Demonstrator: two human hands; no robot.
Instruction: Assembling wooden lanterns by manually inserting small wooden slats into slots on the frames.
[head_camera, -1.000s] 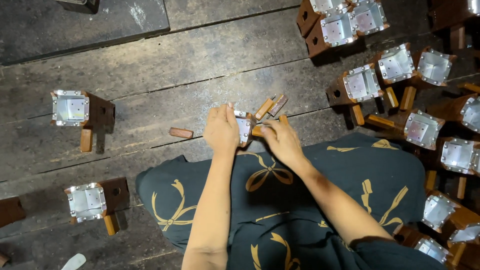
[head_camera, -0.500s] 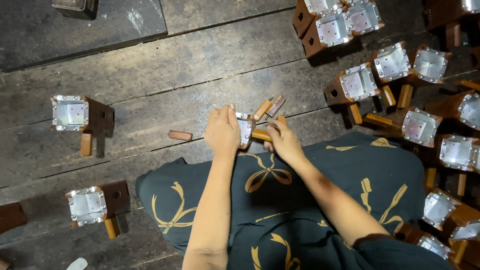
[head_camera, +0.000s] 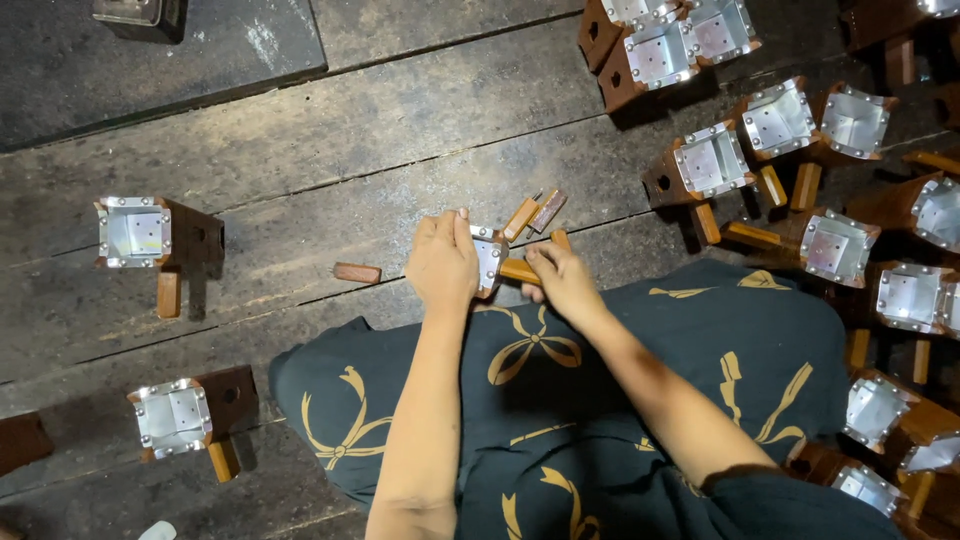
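Left hand (head_camera: 442, 262) gripping a metal-lined wooden box (head_camera: 488, 262), right hand (head_camera: 560, 280) pressing a wooden peg (head_camera: 520, 271) in; finished boxes (head_camera: 712, 160) piling far right, loose pegs (head_camera: 533, 213) remaining.

Both bare forearms rise from bottom centre of frame, converging mid-frame. Left hand (head_camera: 442, 265): back toward camera, fingers curled shut around small metal-faced box (head_camera: 489, 262), fingertips pointing up-frame. Right hand (head_camera: 560, 283): just right of left, knuckles bent, thumb and fingers pinching wooden peg (head_camera: 520, 271) against box. Hands nearly touching; right elbow low right.
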